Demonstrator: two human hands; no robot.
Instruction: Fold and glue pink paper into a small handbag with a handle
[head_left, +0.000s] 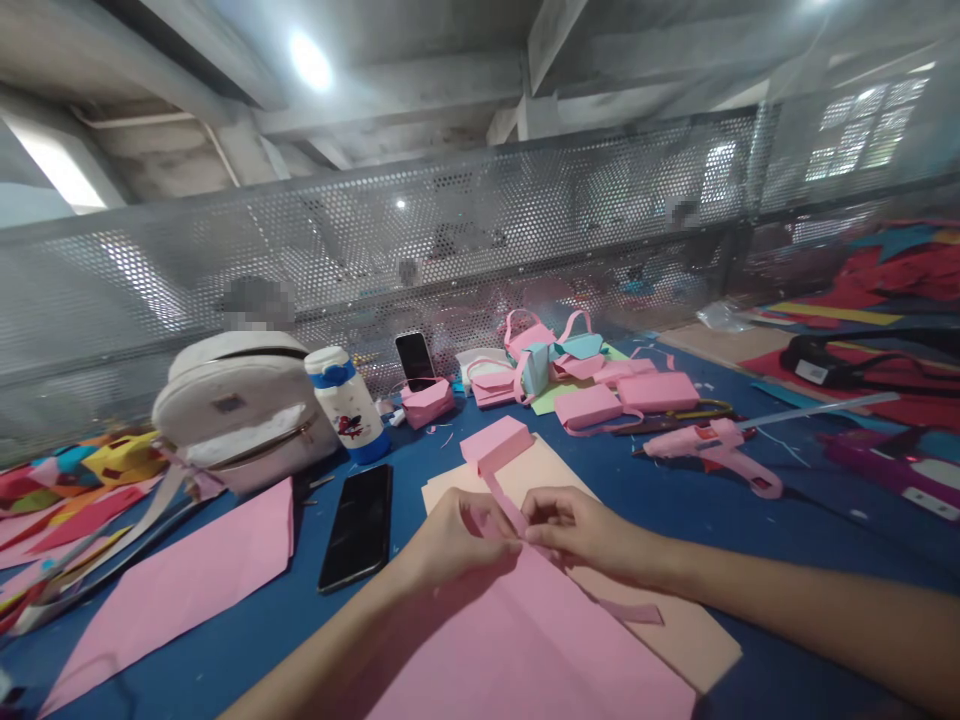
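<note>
My left hand (457,540) is closed, thumb and fingers pinched together around a narrow pink strip (507,503). Opposite it, the fingertips of my right hand (589,530) pinch the same strip, almost touching the left thumb. The strip runs up to a small pink box (496,444). Below both hands spreads a large pink sheet (517,640), its top corner at my fingertips. Under that lie peach sheets (697,640). A loose-looking pink strip end (634,612) shows below my right wrist. Exactly what the fingertips press together is partly hidden.
Left of my hands are a black phone (355,528), a folded pink sheet (187,580), a white bottle (346,405) and a backpack (240,410). A pink glue gun (712,450) lies at right. Small pink bags (589,408) stand behind, before a perforated metal panel (450,240).
</note>
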